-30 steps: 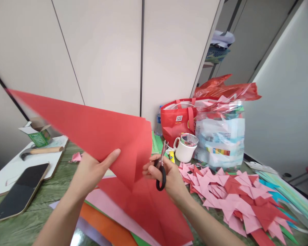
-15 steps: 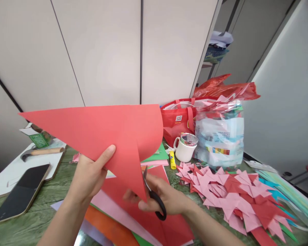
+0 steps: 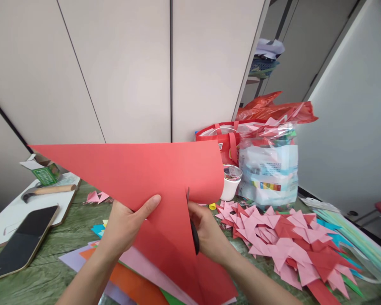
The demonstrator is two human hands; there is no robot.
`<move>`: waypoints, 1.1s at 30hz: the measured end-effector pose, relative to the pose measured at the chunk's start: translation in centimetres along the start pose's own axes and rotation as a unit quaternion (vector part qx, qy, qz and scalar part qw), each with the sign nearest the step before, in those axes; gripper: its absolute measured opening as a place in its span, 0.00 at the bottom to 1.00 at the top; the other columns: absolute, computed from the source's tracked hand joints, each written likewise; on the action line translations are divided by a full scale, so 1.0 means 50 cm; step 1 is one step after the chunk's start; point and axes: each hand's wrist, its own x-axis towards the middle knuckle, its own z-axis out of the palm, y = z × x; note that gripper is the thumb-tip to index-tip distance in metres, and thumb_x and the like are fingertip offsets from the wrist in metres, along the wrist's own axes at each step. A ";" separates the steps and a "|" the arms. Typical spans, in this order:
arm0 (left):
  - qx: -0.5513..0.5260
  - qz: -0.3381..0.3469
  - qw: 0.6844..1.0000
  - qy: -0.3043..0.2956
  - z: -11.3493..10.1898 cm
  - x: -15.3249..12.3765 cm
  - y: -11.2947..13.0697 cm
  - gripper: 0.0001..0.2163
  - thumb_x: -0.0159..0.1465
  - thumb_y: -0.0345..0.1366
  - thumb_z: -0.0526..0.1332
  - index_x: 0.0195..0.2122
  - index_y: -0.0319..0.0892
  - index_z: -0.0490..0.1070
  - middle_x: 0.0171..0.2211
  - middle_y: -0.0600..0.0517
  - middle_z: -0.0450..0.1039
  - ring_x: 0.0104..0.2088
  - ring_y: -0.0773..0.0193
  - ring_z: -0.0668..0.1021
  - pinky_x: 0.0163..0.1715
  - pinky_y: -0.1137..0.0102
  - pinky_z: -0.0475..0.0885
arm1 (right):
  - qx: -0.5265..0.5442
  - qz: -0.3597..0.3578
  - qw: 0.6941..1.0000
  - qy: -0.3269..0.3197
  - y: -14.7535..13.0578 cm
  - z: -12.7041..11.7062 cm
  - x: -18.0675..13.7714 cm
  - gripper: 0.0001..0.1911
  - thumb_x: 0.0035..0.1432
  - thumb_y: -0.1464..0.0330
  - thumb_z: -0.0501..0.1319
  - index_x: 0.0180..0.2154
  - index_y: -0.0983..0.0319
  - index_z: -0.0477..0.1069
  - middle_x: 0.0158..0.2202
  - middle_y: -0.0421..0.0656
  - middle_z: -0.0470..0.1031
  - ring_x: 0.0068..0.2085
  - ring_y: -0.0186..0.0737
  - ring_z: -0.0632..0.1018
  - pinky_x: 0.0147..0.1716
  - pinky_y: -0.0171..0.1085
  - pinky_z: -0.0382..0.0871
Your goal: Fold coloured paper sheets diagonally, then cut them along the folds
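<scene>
My left hand [image 3: 130, 222] pinches a large sheet of red paper [image 3: 139, 169] along its lower edge, thumb on the near face. The sheet is held up over the table, its long point reaching left and its right part curling over. In my right hand [image 3: 209, 231] is a pair of scissors [image 3: 194, 236] with a black handle. Its blades stand in a slit in the paper, only a tip showing above; the rest lies behind the sheet. Below are stacked coloured sheets [image 3: 130, 281], with red, pink, orange, green and lilac among them.
Folded pink and red paper pieces [image 3: 285, 241] heap at the right. Behind stand a white mug [image 3: 230, 188], a red bag [image 3: 206, 134] and a filled plastic bag [image 3: 268, 169]. A phone [image 3: 22, 239], a hammer [image 3: 47, 190] and a green box [image 3: 44, 171] lie left.
The scissors have moved up along the red sheet, and the slit reaches higher. Both hands and the paper have shifted a little right. The curled part now covers some of the mug.
</scene>
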 end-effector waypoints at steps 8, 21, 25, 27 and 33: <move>-0.007 0.020 0.999 0.034 0.010 -0.002 0.008 0.19 0.54 0.41 0.67 0.45 0.39 0.70 0.46 0.45 0.74 0.49 0.51 0.74 0.49 0.59 0.71 | -0.027 0.034 0.999 0.018 -0.005 -0.007 -0.001 0.19 0.45 0.69 0.70 0.42 0.61 0.75 0.42 0.44 0.78 0.43 0.44 0.77 0.45 0.41 0.70; -0.027 -0.049 0.998 -0.008 0.009 -0.011 0.017 0.16 0.53 0.41 0.68 0.39 0.40 0.72 0.39 0.48 0.77 0.34 0.56 0.79 0.20 0.72 0.75 | -0.027 0.029 0.999 -0.027 -0.007 -0.021 -0.006 0.25 0.44 0.72 0.71 0.46 0.59 0.71 0.48 0.45 0.75 0.49 0.45 0.75 0.47 0.40 0.69; -0.046 -0.054 0.997 -0.011 0.009 -0.011 0.020 0.15 0.52 0.39 0.69 0.39 0.41 0.73 0.37 0.50 0.78 0.31 0.59 0.80 0.19 0.75 0.74 | -0.031 0.027 0.999 -0.029 -0.009 -0.020 -0.006 0.23 0.45 0.69 0.71 0.46 0.60 0.72 0.47 0.46 0.76 0.49 0.47 0.75 0.46 0.41 0.70; -0.051 -0.065 0.996 -0.014 0.008 -0.011 0.021 0.15 0.52 0.39 0.69 0.39 0.41 0.73 0.36 0.50 0.78 0.31 0.59 0.80 0.20 0.73 0.76 | -0.029 0.033 0.999 -0.025 -0.007 -0.020 -0.005 0.22 0.46 0.68 0.70 0.45 0.60 0.73 0.46 0.46 0.76 0.48 0.47 0.76 0.46 0.42 0.70; -0.092 -0.125 0.986 -0.058 0.008 -0.011 0.026 0.15 0.49 0.37 0.71 0.37 0.40 0.74 0.35 0.49 0.78 0.31 0.54 0.80 0.23 0.65 0.78 | -0.022 0.034 0.999 -0.019 -0.012 -0.022 -0.001 0.23 0.47 0.66 0.70 0.47 0.58 0.72 0.48 0.45 0.75 0.51 0.48 0.74 0.49 0.44 0.69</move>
